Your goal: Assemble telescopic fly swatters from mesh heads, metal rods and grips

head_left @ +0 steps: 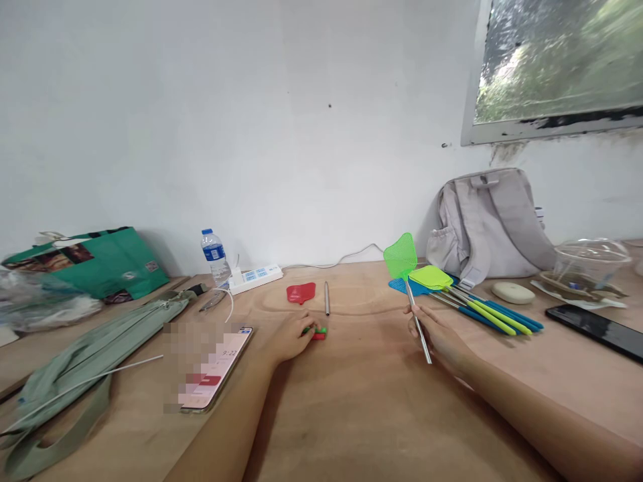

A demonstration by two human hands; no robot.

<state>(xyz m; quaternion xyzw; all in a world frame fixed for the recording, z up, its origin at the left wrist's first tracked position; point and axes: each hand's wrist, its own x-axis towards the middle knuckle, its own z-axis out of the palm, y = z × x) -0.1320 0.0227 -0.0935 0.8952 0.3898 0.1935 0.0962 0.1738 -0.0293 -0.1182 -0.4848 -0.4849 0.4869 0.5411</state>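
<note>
My right hand [436, 333] grips the metal rod of a green fly swatter [400, 255], whose mesh head stands tilted above the wooden table [351, 402]. My left hand [293, 335] rests on the table with its fingers on small green and red handle pieces [319, 331]. A loose red swatter head [301, 292] and a bare metal rod [326, 298] lie just beyond that hand. Right of the raised swatter lies a pile of assembled swatters [477, 304] with yellow-green and blue heads and handles.
A phone [217, 368] lies left of my left hand, by a grey-green cloth bag [95, 348]. Behind are a water bottle [216, 256], a power strip [255, 277], a green bag [95, 262]. At right: a grey backpack [489, 224], a white case [513, 292], a plastic container [590, 261], a black phone [597, 329].
</note>
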